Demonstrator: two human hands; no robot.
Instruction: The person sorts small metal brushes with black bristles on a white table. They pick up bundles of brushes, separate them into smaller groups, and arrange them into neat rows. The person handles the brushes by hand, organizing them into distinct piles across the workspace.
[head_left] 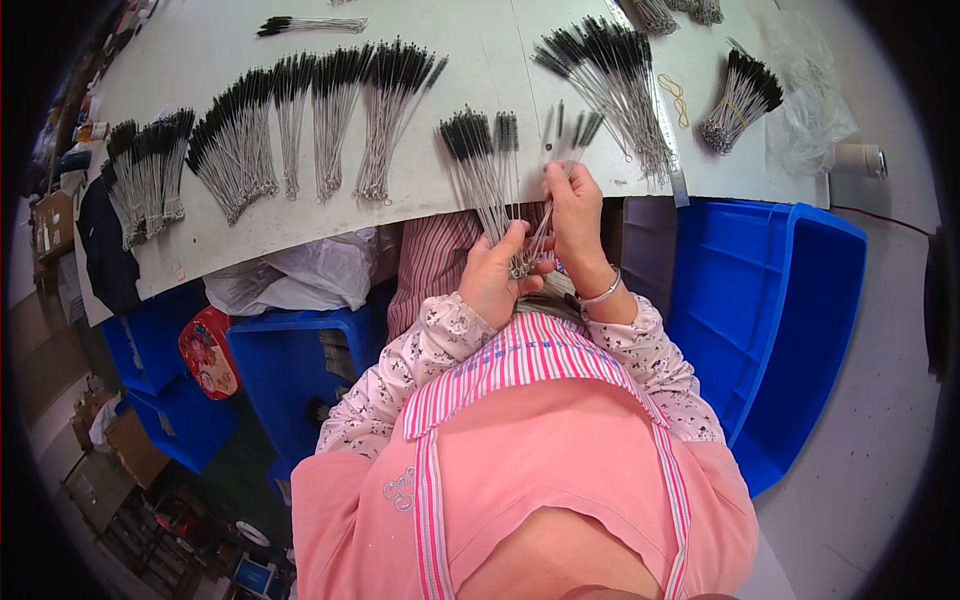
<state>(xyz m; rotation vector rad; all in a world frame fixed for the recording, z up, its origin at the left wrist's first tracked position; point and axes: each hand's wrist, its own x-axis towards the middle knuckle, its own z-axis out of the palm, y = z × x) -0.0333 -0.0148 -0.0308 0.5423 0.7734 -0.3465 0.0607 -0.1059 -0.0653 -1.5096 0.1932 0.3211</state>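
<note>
Wire brushes (484, 185), left hand (490, 278) cupped low, right hand (577, 215) upright, higher

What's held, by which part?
Left hand: bunch of wire brushes, by the lower, bristle-free ends. Right hand: apparently brush stems, just below the bristles.

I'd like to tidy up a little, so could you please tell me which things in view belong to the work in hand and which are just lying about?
Part of the work, it seems:
Wire brushes in the left hand and right hand
Similar brushes grouped on the table

Apparently just lying about:
Clear plastic bag
White plastic bag
Red patterned object
</note>
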